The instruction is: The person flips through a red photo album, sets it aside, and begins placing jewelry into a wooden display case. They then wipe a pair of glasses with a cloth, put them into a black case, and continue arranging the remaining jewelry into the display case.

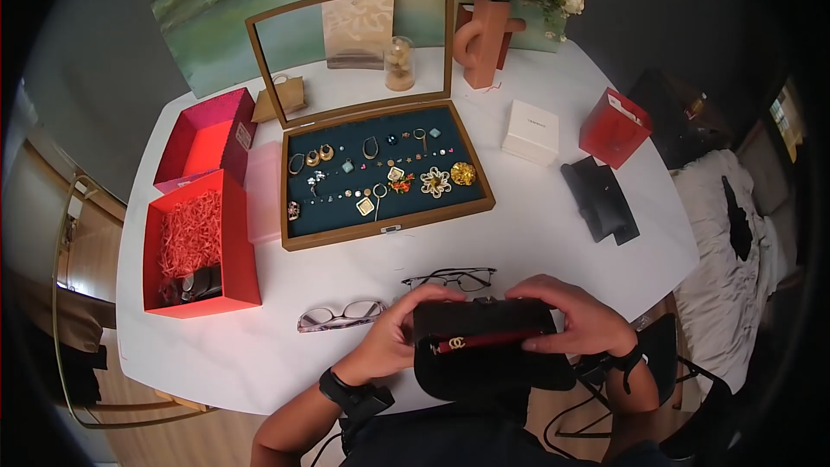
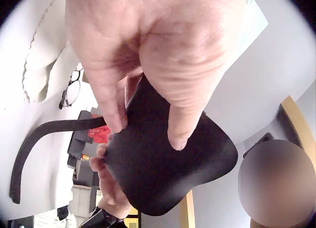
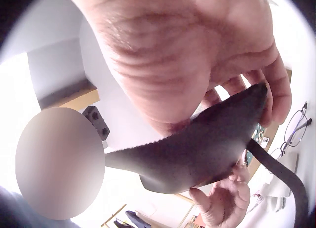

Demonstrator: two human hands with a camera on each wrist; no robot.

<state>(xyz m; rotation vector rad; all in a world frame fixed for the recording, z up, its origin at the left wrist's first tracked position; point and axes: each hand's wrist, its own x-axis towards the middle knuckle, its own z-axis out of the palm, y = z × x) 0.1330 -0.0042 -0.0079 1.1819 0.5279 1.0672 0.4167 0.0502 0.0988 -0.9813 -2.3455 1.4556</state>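
Observation:
My left hand and right hand grip the two ends of a black case close to my body, past the table's front edge. Its flap stands up, and a dark red strip with a gold emblem shows in the opening. In the left wrist view, thumb and fingers pinch the case's dark end, and a dark strap hangs out from it. From the right wrist, the thumb lies along the near side of the case while the fingers curl behind. Black-framed glasses and patterned-frame glasses lie just beyond.
An open wooden jewelry box with earrings and brooches stands mid-table. Red boxes are at left, one holding shredded paper. At right are a white box, a red bag and a folded black case. A flower vase stands behind.

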